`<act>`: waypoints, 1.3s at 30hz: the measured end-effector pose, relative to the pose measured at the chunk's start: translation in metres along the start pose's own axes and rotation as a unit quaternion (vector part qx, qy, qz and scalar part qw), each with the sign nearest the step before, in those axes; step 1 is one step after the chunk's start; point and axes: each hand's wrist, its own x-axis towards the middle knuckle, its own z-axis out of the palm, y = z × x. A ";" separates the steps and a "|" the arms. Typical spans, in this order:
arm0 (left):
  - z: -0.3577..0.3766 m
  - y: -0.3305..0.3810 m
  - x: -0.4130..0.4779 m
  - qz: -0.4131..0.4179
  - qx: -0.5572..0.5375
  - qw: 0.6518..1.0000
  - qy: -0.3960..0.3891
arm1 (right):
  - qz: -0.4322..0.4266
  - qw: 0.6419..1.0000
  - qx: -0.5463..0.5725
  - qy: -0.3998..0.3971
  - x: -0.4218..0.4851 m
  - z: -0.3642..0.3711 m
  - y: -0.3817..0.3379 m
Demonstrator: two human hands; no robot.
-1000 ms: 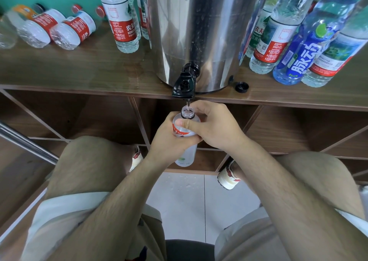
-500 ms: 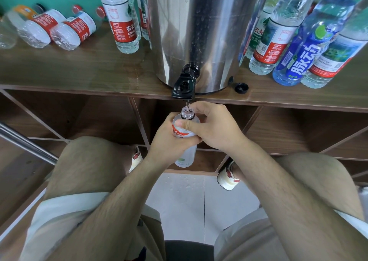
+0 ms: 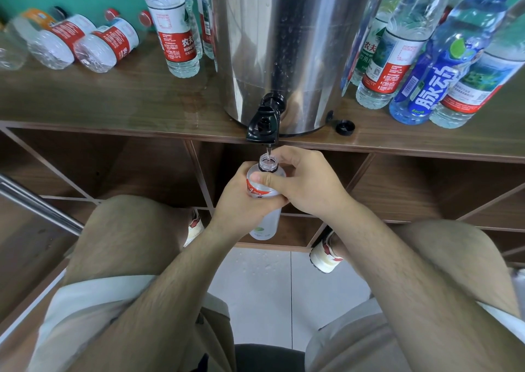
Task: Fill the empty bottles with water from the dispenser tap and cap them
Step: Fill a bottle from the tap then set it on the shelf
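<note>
A steel water dispenser (image 3: pixel 284 45) stands on the wooden shelf (image 3: pixel 113 99), its black tap (image 3: pixel 264 121) hanging over the front edge. A thin stream of water runs from the tap into the open mouth of a clear bottle with a red label (image 3: pixel 265 178). My left hand (image 3: pixel 241 201) grips the bottle's body from the left. My right hand (image 3: pixel 306 184) wraps its upper part from the right, thumb across the label. A black cap (image 3: pixel 345 127) lies on the shelf just right of the dispenser.
Several capped bottles lie on their sides at the shelf's far left (image 3: pixel 85 42). One bottle (image 3: pixel 176 28) stands left of the dispenser and several stand at the right, a blue one (image 3: pixel 437 67) among them. Open cubbies sit under the shelf; my knees flank the bottle.
Hardly anything has moved: both hands keep the bottle under the running tap, and it sits very slightly higher in the frame.
</note>
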 end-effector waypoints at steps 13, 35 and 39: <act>0.000 -0.006 0.001 0.001 -0.012 1.000 0.003 | -0.001 1.000 0.009 -0.001 0.000 0.000 0.000; 0.000 -0.002 0.001 -0.007 -0.003 1.000 -0.003 | -0.003 1.000 0.007 -0.006 0.001 0.001 0.001; 0.000 -0.005 0.002 -0.006 0.000 1.000 -0.002 | -0.006 1.000 0.005 -0.004 0.001 0.002 0.001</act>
